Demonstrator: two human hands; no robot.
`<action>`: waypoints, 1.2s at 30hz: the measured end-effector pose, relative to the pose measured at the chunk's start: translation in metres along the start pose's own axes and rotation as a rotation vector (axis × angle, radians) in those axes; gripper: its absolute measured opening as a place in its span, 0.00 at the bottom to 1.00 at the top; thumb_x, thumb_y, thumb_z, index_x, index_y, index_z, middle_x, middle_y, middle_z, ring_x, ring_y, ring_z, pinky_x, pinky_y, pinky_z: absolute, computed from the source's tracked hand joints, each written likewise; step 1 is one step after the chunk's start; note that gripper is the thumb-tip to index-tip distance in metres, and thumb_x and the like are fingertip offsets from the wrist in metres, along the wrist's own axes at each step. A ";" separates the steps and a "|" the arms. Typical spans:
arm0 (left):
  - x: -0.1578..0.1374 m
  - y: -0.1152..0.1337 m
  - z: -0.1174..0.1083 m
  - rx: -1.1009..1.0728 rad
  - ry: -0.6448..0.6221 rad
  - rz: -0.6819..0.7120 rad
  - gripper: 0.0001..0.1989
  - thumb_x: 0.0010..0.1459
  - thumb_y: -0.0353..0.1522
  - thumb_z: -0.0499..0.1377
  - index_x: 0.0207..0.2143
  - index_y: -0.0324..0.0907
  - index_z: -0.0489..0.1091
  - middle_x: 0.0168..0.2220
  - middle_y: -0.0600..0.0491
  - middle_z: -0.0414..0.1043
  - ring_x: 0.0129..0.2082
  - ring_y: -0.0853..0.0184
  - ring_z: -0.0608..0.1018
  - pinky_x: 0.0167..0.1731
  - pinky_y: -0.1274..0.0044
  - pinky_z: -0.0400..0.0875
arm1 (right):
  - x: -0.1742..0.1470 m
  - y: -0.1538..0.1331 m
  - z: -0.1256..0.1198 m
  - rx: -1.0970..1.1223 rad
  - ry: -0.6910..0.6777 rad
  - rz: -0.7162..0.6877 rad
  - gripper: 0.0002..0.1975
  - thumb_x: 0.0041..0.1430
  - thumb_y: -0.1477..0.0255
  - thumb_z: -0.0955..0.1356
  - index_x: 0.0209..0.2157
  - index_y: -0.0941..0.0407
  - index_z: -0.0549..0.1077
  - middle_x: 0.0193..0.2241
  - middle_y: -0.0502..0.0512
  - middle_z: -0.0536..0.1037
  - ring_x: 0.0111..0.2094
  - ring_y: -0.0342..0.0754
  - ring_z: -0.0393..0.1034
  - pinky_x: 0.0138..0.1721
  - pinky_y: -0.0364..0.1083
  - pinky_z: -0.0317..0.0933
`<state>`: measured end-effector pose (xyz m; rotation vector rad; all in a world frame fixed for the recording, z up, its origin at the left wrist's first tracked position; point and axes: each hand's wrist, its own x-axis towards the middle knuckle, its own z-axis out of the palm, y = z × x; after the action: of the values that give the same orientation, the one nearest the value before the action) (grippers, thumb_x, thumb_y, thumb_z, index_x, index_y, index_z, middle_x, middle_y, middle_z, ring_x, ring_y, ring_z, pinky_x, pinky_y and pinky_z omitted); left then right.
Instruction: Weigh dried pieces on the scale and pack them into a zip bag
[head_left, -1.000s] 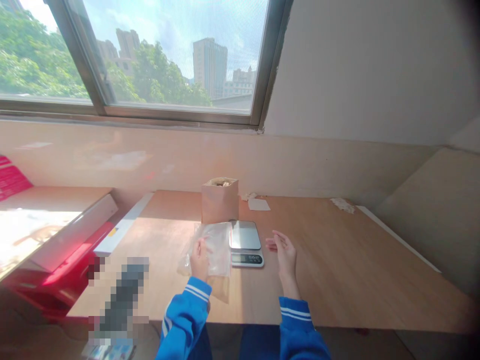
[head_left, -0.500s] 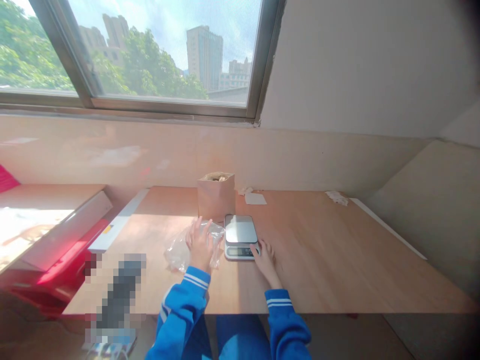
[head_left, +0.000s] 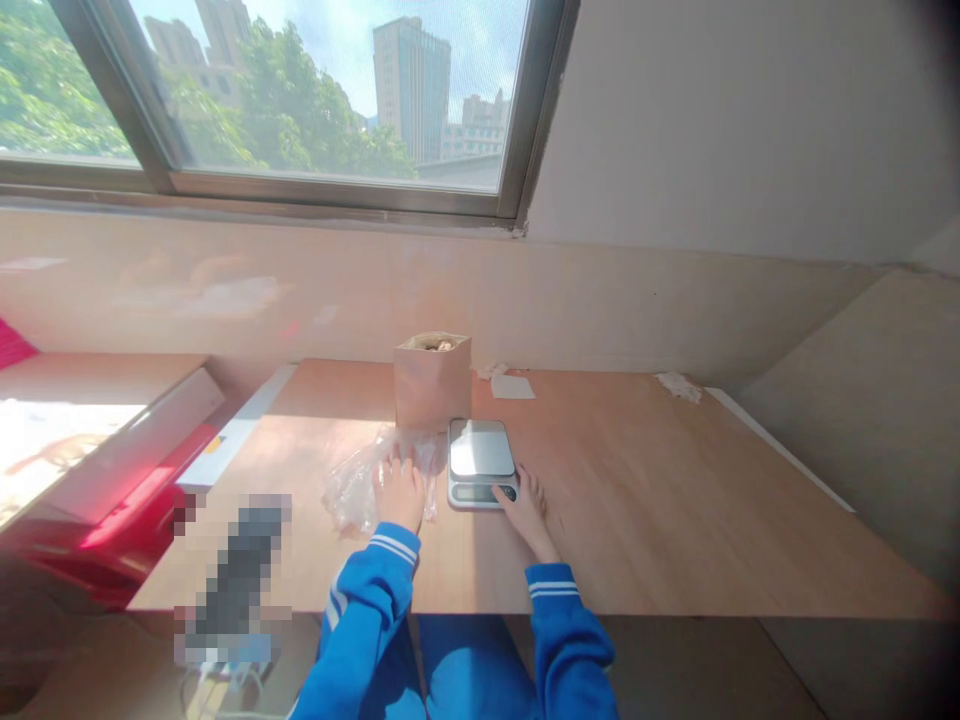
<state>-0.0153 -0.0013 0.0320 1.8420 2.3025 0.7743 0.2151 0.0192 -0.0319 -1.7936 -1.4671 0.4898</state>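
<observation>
A kitchen scale with a silver plate lies on the wooden table, its display strip facing me. My right hand is at the scale's front right corner; the thumb rests on the button area and the other fingers stretch along the right side. To the left of the scale is a crumpled clear plastic bag. My left hand lies over this bag, fingers spread and pointing away from me; they do not grip it. Behind the bag and scale stands an open brown paper bag with pale pieces showing at its mouth.
White paper lies behind the scale, and a crumpled white scrap sits at the back right of the table. A blurred-out dark object is at the front left edge. A second table stands farther left.
My left hand has come down flatter onto the plastic bag. My right thumb has shifted left onto the scale's button area. The view has tilted slightly downward.
</observation>
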 end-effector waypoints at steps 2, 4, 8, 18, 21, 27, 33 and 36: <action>0.000 0.002 -0.002 0.004 -0.005 -0.015 0.28 0.60 0.34 0.46 0.62 0.52 0.65 0.66 0.47 0.56 0.65 0.49 0.61 0.65 0.55 0.50 | -0.001 0.000 0.000 0.005 -0.002 -0.012 0.34 0.50 0.57 0.66 0.57 0.56 0.64 0.59 0.66 0.65 0.60 0.65 0.57 0.58 0.60 0.51; 0.000 0.003 -0.003 -0.013 -0.008 -0.016 0.28 0.60 0.33 0.47 0.62 0.52 0.64 0.66 0.46 0.57 0.65 0.49 0.61 0.65 0.55 0.49 | -0.002 0.000 0.000 0.004 -0.003 -0.016 0.33 0.50 0.57 0.66 0.57 0.56 0.64 0.59 0.66 0.65 0.60 0.65 0.57 0.58 0.60 0.52; 0.000 0.003 -0.003 -0.117 -0.021 -0.047 0.25 0.59 0.33 0.48 0.58 0.47 0.68 0.64 0.42 0.60 0.66 0.49 0.59 0.66 0.56 0.46 | 0.001 0.004 0.001 0.034 0.011 -0.039 0.32 0.50 0.58 0.66 0.56 0.57 0.65 0.58 0.67 0.67 0.59 0.65 0.59 0.57 0.60 0.54; 0.054 0.054 -0.101 -0.464 0.218 0.092 0.17 0.63 0.32 0.46 0.47 0.41 0.70 0.58 0.45 0.68 0.60 0.64 0.68 0.62 0.70 0.59 | 0.013 0.036 -0.035 0.202 0.344 0.025 0.17 0.56 0.67 0.59 0.40 0.59 0.72 0.41 0.67 0.75 0.43 0.56 0.69 0.45 0.54 0.65; 0.099 0.091 -0.144 -0.449 0.414 0.260 0.15 0.63 0.30 0.46 0.47 0.41 0.69 0.53 0.47 0.69 0.57 0.66 0.69 0.60 0.72 0.60 | 0.012 0.037 -0.037 0.212 0.345 0.029 0.14 0.55 0.67 0.59 0.37 0.58 0.72 0.39 0.65 0.76 0.42 0.56 0.69 0.45 0.54 0.65; 0.191 0.125 -0.141 -0.187 0.284 0.249 0.13 0.63 0.28 0.48 0.42 0.37 0.71 0.46 0.43 0.70 0.50 0.60 0.72 0.53 0.70 0.65 | 0.010 0.029 -0.040 0.234 0.341 0.034 0.14 0.55 0.67 0.59 0.34 0.56 0.73 0.37 0.63 0.77 0.41 0.55 0.70 0.45 0.52 0.64; 0.201 0.117 -0.107 0.001 0.130 0.165 0.11 0.63 0.32 0.51 0.40 0.37 0.72 0.46 0.40 0.71 0.50 0.55 0.71 0.50 0.69 0.66 | 0.007 0.024 -0.045 0.251 0.323 0.039 0.14 0.55 0.68 0.59 0.32 0.56 0.73 0.37 0.62 0.77 0.42 0.55 0.70 0.46 0.52 0.63; 0.192 0.117 -0.107 0.007 0.192 0.170 0.12 0.63 0.35 0.53 0.42 0.37 0.72 0.46 0.39 0.70 0.53 0.52 0.69 0.53 0.65 0.63 | 0.007 0.025 -0.045 0.272 0.315 0.056 0.14 0.55 0.67 0.59 0.32 0.56 0.73 0.37 0.62 0.77 0.42 0.56 0.70 0.46 0.52 0.63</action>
<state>-0.0029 0.1595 0.2217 2.0724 2.2794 1.0088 0.2649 0.0102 -0.0203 -1.6131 -1.0823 0.3922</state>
